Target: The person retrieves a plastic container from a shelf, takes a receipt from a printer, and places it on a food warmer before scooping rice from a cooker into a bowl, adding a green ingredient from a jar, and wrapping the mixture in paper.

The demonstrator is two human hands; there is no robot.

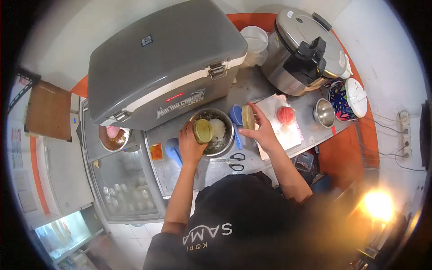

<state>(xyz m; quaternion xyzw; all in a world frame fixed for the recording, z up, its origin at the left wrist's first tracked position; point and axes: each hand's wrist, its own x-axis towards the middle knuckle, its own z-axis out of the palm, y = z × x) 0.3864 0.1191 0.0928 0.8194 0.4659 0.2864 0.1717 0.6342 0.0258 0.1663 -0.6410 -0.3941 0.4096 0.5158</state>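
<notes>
My left hand (191, 144) is wrapped round a small greenish-yellow round container (204, 131), held over the left part of a steel bowl (229, 143). White rice (218, 129) lies in the bowl. In my right hand (260, 126) is a pale yellowish round piece (247, 117), which looks like a lid, held on edge right of the bowl. A blue scoop (236, 114) is between the bowl and that piece, its handle pointing down. Black-handled scissors (236, 162) lie below the bowl. A blue object (173, 150) rests beside my left wrist.
Behind the bowl stands a large grey cooler box (166, 58). At right are a rice cooker (310, 49), brown paper (274, 112) under a red bundle (285, 115), a small steel bowl (324, 112) and a patterned tub (344, 101). An orange packet (156, 151) lies left.
</notes>
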